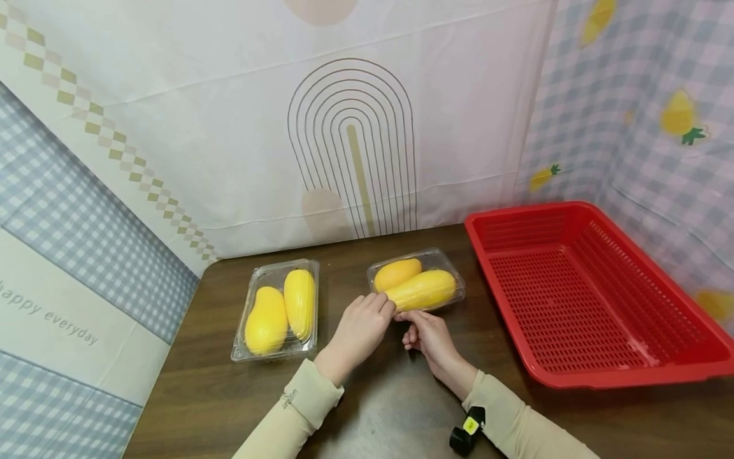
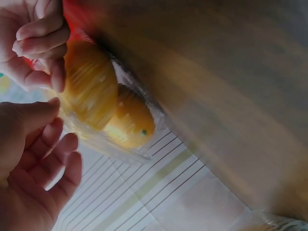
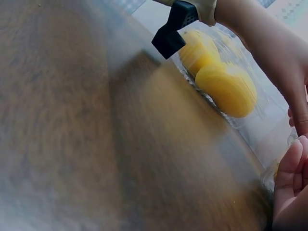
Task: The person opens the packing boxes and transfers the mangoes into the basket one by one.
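Observation:
A clear plastic box [image 1: 438,257] holds two yellow mangoes [image 1: 424,290], with clear plastic wrap [image 2: 137,153] stretched over it. At its near left corner, my left hand [image 1: 362,324] pinches the wrap's edge between thumb and index finger. Just to the right, my right hand [image 1: 429,339] pinches at the same edge, its other fingers curled in. Both sets of fingertips are close together, and the exact bit of wrap between them is partly hidden. Left of my left hand lies a second clear box [image 1: 275,273] with two more mangoes [image 1: 266,322].
A large red plastic basket [image 1: 510,325] stands on the right side of the brown wooden table [image 1: 195,382]. A patterned cloth [image 1: 229,140] hangs behind the table's far edge. A small black device [image 1: 463,440] is strapped by my right wrist.

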Demonstrator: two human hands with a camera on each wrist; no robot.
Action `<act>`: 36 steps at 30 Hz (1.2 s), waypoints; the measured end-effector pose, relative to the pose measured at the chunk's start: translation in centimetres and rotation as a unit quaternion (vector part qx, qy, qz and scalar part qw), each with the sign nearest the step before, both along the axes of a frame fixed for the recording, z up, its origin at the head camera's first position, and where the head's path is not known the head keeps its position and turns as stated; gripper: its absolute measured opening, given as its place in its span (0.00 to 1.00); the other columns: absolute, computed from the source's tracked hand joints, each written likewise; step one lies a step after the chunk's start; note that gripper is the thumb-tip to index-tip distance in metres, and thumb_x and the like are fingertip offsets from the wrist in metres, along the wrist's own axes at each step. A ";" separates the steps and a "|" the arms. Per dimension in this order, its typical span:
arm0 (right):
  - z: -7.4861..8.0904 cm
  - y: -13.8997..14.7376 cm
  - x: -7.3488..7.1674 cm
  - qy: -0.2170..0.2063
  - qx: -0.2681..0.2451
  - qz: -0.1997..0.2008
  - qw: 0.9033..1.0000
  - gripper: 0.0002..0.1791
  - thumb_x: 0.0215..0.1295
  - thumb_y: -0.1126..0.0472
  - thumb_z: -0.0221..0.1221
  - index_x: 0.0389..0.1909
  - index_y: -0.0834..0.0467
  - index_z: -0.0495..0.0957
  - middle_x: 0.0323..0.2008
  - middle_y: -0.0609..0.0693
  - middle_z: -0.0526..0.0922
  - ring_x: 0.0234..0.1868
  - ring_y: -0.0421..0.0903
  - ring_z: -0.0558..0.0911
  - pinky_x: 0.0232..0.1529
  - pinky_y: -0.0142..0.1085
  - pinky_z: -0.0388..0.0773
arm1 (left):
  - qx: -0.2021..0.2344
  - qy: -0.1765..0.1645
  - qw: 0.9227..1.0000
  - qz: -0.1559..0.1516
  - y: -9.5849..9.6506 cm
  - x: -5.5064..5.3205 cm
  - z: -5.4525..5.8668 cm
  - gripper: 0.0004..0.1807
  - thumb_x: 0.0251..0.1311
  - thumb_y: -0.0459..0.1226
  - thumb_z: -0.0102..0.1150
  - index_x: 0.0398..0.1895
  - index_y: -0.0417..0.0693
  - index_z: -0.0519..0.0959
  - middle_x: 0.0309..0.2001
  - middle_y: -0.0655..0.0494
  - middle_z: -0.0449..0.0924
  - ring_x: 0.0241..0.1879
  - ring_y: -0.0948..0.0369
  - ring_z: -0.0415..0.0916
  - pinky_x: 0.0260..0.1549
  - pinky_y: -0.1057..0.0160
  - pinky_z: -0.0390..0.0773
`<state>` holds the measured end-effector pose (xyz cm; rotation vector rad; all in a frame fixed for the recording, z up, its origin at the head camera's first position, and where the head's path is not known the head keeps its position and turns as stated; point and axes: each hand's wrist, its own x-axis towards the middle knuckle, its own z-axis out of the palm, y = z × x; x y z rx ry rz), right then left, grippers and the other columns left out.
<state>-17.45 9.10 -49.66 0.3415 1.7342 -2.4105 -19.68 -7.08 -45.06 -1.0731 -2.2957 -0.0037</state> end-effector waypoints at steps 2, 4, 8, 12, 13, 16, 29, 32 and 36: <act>0.1 0.0 0.1 0.001 -0.002 -0.001 1.000 0.14 0.72 0.62 0.54 0.43 0.68 0.84 0.13 0.47 0.69 0.19 0.42 0.75 0.24 0.32 0.77 | -0.008 0.001 1.000 0.009 0.0 0.1 0.1 0.03 0.68 0.33 0.60 0.34 0.46 0.79 0.34 0.56 0.77 0.34 0.58 0.76 0.29 0.65 0.70; 0.1 0.0 0.1 0.001 -0.002 0.000 1.000 0.14 0.72 0.62 0.55 0.44 0.68 0.84 0.13 0.47 0.69 0.19 0.42 0.75 0.24 0.32 0.77 | -0.017 0.005 1.000 0.018 0.1 0.2 0.0 0.03 0.68 0.32 0.59 0.34 0.46 0.79 0.34 0.55 0.77 0.34 0.58 0.76 0.28 0.65 0.70; 0.1 0.1 0.2 0.000 0.001 0.004 1.000 0.14 0.72 0.62 0.55 0.46 0.69 0.84 0.12 0.47 0.69 0.18 0.42 0.75 0.24 0.32 0.77 | -0.027 0.017 0.999 0.026 0.1 0.2 -0.2 0.04 0.67 0.32 0.58 0.34 0.46 0.79 0.33 0.55 0.76 0.31 0.58 0.76 0.27 0.65 0.69; 0.1 0.2 0.2 0.006 0.007 0.000 1.000 0.15 0.71 0.62 0.55 0.45 0.69 0.84 0.11 0.47 0.66 0.17 0.42 0.75 0.22 0.32 0.76 | -0.024 0.033 0.999 0.023 0.2 0.0 -0.3 0.06 0.69 0.31 0.53 0.34 0.46 0.78 0.32 0.55 0.75 0.30 0.59 0.75 0.27 0.65 0.68; 0.1 0.2 0.2 0.008 0.008 -0.001 1.000 0.15 0.71 0.62 0.55 0.44 0.69 0.84 0.10 0.47 0.66 0.16 0.42 0.74 0.22 0.32 0.76 | -0.024 0.037 0.999 0.022 0.2 0.0 -0.3 0.07 0.69 0.31 0.52 0.33 0.46 0.78 0.32 0.55 0.74 0.30 0.59 0.75 0.27 0.65 0.68; 0.1 0.1 0.2 0.012 0.012 -0.004 1.000 0.15 0.70 0.62 0.55 0.42 0.69 0.85 0.10 0.47 0.65 0.16 0.42 0.74 0.21 0.32 0.76 | -0.031 0.046 0.998 0.023 0.3 -0.1 -0.4 0.09 0.70 0.31 0.47 0.33 0.46 0.77 0.32 0.54 0.73 0.30 0.58 0.74 0.27 0.64 0.68; -0.1 -0.5 0.2 0.014 0.020 -0.022 0.999 0.13 0.68 0.62 0.55 0.36 0.66 0.85 0.09 0.47 0.65 0.13 0.43 0.72 0.19 0.33 0.74 | -0.044 0.097 0.994 0.031 0.2 -0.4 -1.0 0.20 0.75 0.31 0.29 0.33 0.44 0.75 0.32 0.52 0.71 0.30 0.56 0.70 0.32 0.61 0.67; -0.1 -0.6 0.2 0.019 0.018 -0.028 0.999 0.13 0.68 0.63 0.55 0.36 0.66 0.85 0.09 0.47 0.65 0.12 0.44 0.71 0.18 0.33 0.73 | -0.053 0.108 0.992 0.040 0.3 -0.5 -1.0 0.19 0.75 0.31 0.29 0.34 0.44 0.74 0.32 0.52 0.70 0.31 0.56 0.70 0.35 0.60 0.67; 0.0 -0.7 0.2 0.016 0.019 -0.037 0.999 0.12 0.67 0.63 0.55 0.35 0.65 0.85 0.09 0.47 0.64 0.12 0.43 0.71 0.17 0.32 0.71 | -0.064 0.100 0.992 0.052 0.4 -0.5 -1.0 0.16 0.74 0.33 0.32 0.35 0.44 0.74 0.34 0.51 0.70 0.33 0.55 0.70 0.36 0.59 0.66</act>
